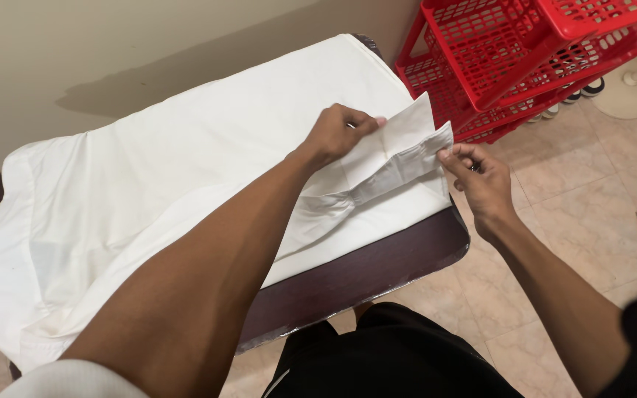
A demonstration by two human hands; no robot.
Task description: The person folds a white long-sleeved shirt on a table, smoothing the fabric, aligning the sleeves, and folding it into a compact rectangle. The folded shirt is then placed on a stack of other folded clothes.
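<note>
My left hand (337,133) pressed the white cloth (186,169) to the bench (377,269) while my right hand's (481,177) grip pinched its folded edge (414,151) taut, keeping the crease straight.

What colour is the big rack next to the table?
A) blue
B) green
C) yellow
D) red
D: the plastic rack standing on the tiled floor beside the table is bright red, near where both hands pinch the white cloth.
</note>
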